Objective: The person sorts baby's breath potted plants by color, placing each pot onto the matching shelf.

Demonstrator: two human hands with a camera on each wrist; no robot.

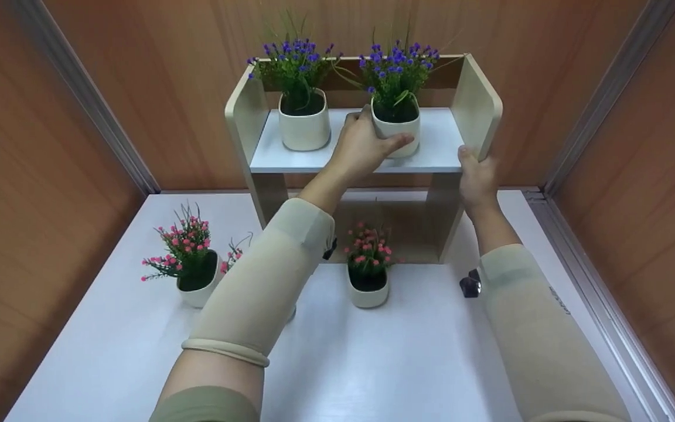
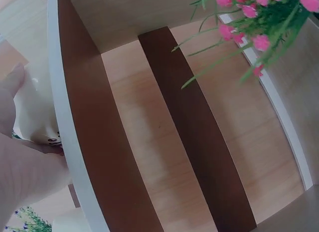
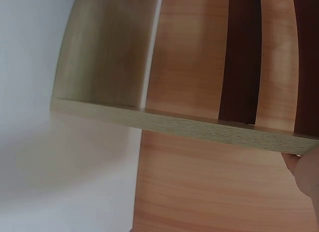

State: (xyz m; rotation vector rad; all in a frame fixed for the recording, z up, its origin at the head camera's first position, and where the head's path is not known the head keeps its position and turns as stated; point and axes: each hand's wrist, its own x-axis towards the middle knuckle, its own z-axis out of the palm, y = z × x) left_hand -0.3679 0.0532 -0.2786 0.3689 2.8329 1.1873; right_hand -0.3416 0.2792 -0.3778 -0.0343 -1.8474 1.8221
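My left hand [image 1: 367, 143] grips a white pot of purple flowers [image 1: 397, 126] on the upper board of a small wooden shelf [image 1: 480, 99], thumb across the pot's front. In the left wrist view that hand [image 2: 25, 157] and part of the pot [image 2: 37, 105] show beyond the board's edge. A second white pot of purple flowers [image 1: 305, 126] stands left of it on the same board. My right hand [image 1: 478, 179] holds the shelf's right side panel near its front edge, thumb on the inner side. In the right wrist view only a bit of this hand [image 3: 306, 174] shows.
On the white table [image 1: 115, 351] stand a pot of pink flowers [image 1: 197, 287] at the left and another [image 1: 368, 290] before the shelf's lower compartment. More pink flowers [image 1: 234, 256] are partly hidden behind my left forearm. Wooden walls [image 1: 27, 146] enclose the table.
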